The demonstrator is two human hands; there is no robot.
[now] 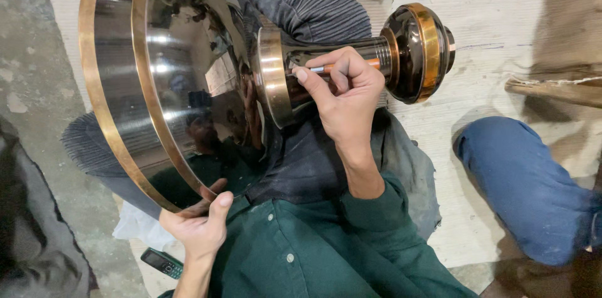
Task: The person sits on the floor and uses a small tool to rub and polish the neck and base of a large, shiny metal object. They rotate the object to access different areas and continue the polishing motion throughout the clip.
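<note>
Fingers on my right hand [342,88] are pinched tight around a small orange-handled tool [326,69], with its tip pressed against the dark neck of the big metal vase [188,78]. Can't make out exactly what kind of tool it is since my fingers cover most of it.

So the vase is lying on its side across my lap, wide mouth off to the left of the picture, and the round knob-like base [417,52] out to the right. It's shiny dark metal with brass-coloured bands around the rim, the collar and the base. You can see a reflection in the polished bowl part.

My left hand [200,219] is down at the lower rim of the vase, thumb up against the brass edge and fingers curled under it, steadying the thing. Both sleeves are dark green [313,248].

Just below the vase rim, beside my left wrist, there's a small mobile phone [162,262] on the floor. Well to the right of the vase base is somebody's knee in blue trousers [520,185], resting on the pale mat [483,104].
</note>
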